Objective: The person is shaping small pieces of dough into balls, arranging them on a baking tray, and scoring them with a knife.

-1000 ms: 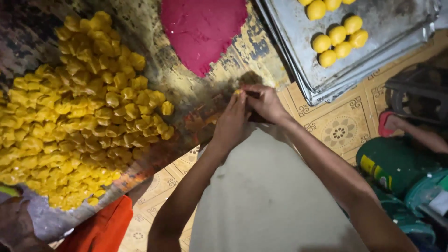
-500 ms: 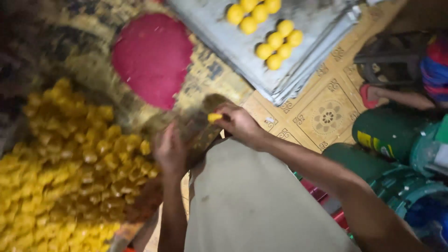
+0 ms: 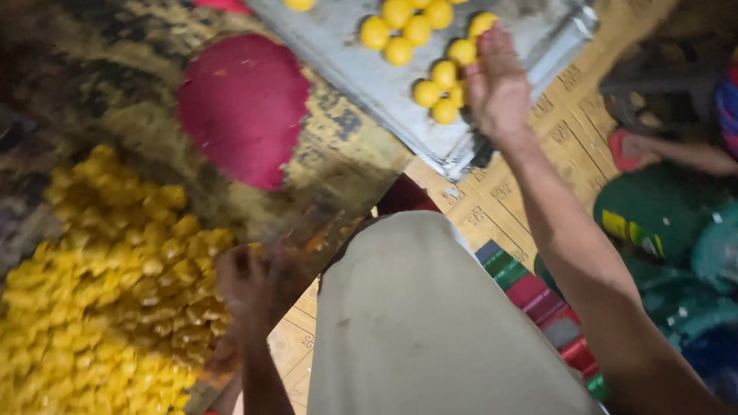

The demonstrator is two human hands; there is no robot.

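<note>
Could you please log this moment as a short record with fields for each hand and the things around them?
right hand: stretched over the metal tray, fingers at a yellow ball
left hand: at the edge of the heap of yellow pieces, blurred
tray contents: round yellow balls in a cluster
nearby: red mound on the work surface

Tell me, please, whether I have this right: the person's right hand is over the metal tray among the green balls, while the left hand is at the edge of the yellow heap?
Not quite: the balls on the metal tray are yellow, not green, as the head view shows. The rest holds: the right hand is over the tray among them, and the left hand is at the edge of the yellow heap.
</note>
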